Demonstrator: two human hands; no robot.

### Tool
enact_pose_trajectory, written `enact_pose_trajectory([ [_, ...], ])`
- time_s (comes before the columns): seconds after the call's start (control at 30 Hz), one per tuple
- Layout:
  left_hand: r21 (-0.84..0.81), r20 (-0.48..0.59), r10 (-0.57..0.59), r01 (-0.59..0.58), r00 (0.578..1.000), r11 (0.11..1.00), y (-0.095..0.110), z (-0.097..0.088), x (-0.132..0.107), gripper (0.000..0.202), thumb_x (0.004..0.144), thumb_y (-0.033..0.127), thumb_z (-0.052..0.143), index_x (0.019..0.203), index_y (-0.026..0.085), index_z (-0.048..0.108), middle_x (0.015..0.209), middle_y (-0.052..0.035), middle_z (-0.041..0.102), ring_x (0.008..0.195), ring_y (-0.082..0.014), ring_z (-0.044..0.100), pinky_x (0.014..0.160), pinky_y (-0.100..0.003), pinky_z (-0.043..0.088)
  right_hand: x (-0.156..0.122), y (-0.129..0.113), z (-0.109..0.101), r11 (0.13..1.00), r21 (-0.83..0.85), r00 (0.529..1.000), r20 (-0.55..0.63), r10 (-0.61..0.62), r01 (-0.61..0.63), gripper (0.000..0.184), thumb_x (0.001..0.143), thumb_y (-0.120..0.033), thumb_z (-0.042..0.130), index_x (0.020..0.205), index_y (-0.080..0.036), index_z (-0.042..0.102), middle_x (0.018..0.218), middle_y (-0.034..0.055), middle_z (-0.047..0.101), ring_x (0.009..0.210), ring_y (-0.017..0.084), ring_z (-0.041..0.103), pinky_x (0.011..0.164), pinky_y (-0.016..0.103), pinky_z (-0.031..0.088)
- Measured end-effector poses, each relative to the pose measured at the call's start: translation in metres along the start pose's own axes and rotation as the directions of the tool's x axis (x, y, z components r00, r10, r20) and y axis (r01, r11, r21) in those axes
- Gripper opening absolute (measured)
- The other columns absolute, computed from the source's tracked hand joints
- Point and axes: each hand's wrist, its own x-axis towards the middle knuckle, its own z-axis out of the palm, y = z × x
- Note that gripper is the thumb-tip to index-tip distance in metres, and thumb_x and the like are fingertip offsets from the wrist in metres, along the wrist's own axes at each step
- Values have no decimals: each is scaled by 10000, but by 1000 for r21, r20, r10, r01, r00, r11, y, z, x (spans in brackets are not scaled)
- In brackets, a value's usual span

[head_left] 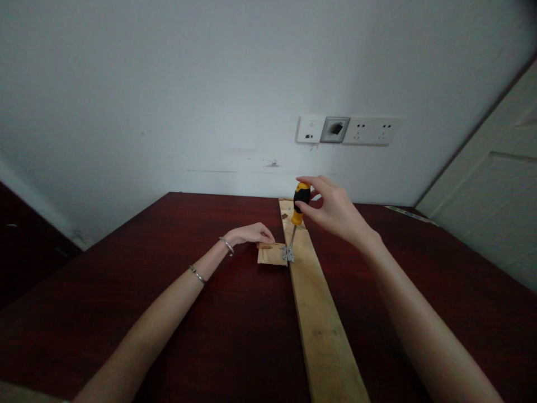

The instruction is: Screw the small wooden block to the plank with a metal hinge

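Observation:
My right hand (329, 204) grips the yellow and black handle of a screwdriver (302, 197), which stands nearly upright with its shaft pointing down. Its tip meets a small metal hinge (288, 254) at the left edge of a long wooden plank (321, 313). The hinge spans from the plank to a short piece of wood (272, 256) on the left. On the far edge of that short piece rests my left hand (255, 232), fingers closed together and pinching it. Any screw under the tip is too small to make out.
The plank lies lengthwise on a dark red table (210, 336). Behind stands a white wall with a row of sockets (369, 130), one holding a black plug (336, 129). A flat strip (411, 214) lies at the back right edge, beside a pale door (495, 173).

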Motion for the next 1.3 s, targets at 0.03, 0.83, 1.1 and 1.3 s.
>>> enact_pose_trajectory([
  [0.03, -4, 1, -1, 1, 1000, 1000, 0, 0, 0, 267, 767, 302, 688, 905, 83, 752, 796, -77, 705, 651, -107, 569, 633, -218, 420, 0, 0, 0, 1000, 0, 1000, -3, -1, 1, 464, 820, -211, 613, 1277, -140, 563, 1101, 115, 615, 825, 203, 614, 744, 376, 556],
  [0.83, 74, -24, -9, 11, 1000, 997, 5, 1, 0, 268, 769, 293, 648, 914, 83, 730, 781, -54, 674, 629, -91, 537, 545, -185, 395, 3, 9, -13, 997, 73, 980, -197, 39, -25, 463, 834, -312, 589, 1286, -220, 559, 1070, 97, 600, 812, 201, 597, 659, 359, 555],
  [1.1, 440, -118, 91, -31, 989, 897, 18, 7, 3, 208, 773, 161, 568, 853, 91, 746, 845, -61, 723, 717, -126, 603, 672, -211, 416, 3, 35, -13, 982, 117, 944, -282, 173, -145, 434, 860, -394, 565, 1270, -254, 573, 1148, 99, 585, 874, 215, 573, 738, 387, 527],
  [1.3, 488, -270, 306, -144, 913, 861, 40, 35, 6, 225, 861, 252, 583, 876, 87, 735, 898, -84, 707, 777, -141, 602, 709, -221, 417, 3, 63, -5, 954, 197, 918, -285, 277, -226, 457, 831, -406, 573, 1250, -226, 606, 1119, 94, 598, 867, 213, 576, 813, 417, 502],
])
